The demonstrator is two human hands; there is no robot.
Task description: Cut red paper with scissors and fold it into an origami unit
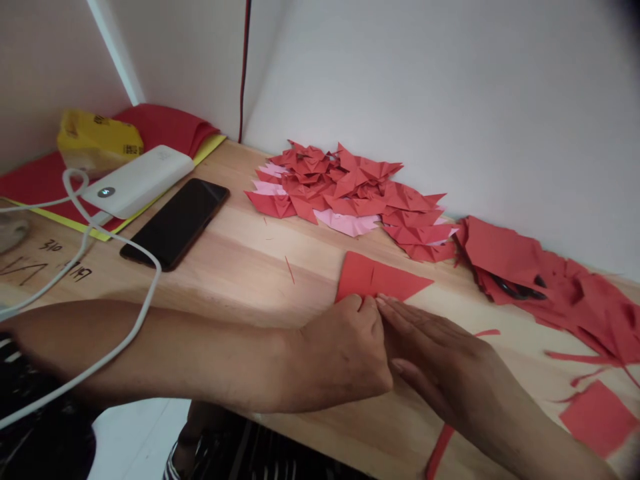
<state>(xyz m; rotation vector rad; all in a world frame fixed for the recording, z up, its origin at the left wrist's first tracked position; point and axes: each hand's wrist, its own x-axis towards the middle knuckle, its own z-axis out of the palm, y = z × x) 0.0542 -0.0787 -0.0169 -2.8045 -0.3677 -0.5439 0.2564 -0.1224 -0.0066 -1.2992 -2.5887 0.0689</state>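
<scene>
A folded red paper sheet (376, 278) lies flat on the wooden table (260, 267). My left hand (340, 350) rests on its near edge with fingers curled down onto the paper. My right hand (440, 357) lies beside it, fingers stretched out flat and pressing along the same edge. The two hands touch at the fingertips. Much of the sheet's near part is hidden under them.
A heap of folded red and pink paper shapes (350, 193) sits by the wall. Red scraps with black scissors (517, 288) lie right. A black phone (176, 222), white power bank (136, 180) with cable, yellow pack (97, 139) and red sheets are left.
</scene>
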